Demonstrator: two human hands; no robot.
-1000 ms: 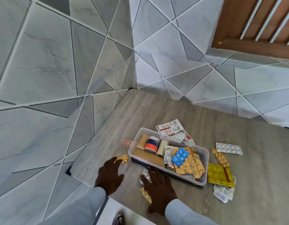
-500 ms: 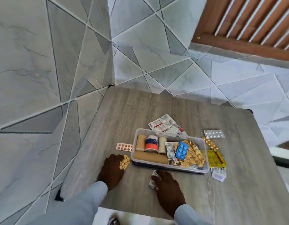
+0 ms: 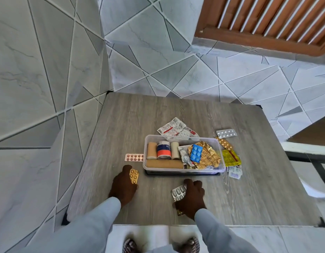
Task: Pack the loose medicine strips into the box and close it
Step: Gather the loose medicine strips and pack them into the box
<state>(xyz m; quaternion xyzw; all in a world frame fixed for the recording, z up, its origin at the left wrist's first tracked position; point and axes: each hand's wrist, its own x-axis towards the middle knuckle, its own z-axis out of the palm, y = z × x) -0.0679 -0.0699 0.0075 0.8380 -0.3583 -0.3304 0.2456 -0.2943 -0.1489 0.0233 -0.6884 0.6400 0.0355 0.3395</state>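
While left hand (image 3: 123,185) keeps gold strip (image 3: 134,176), right hand (image 3: 192,197) (earlier flat) lifts silver strip (image 3: 178,193).

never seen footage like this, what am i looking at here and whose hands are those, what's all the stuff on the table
There is no machine here: a person wears a camera on the head, looking forward and down, so you see their own two arms. There is only this one view. The left hand holds a gold strip of orange pills. The right hand rests on a silver pill strip on the wooden table. In the middle stands an open clear plastic box with bandage rolls, a tape roll, a blue pill strip and gold foil. More strips lie loose around it: a pink strip on the left, a white strip and a yellow sachet on the right.
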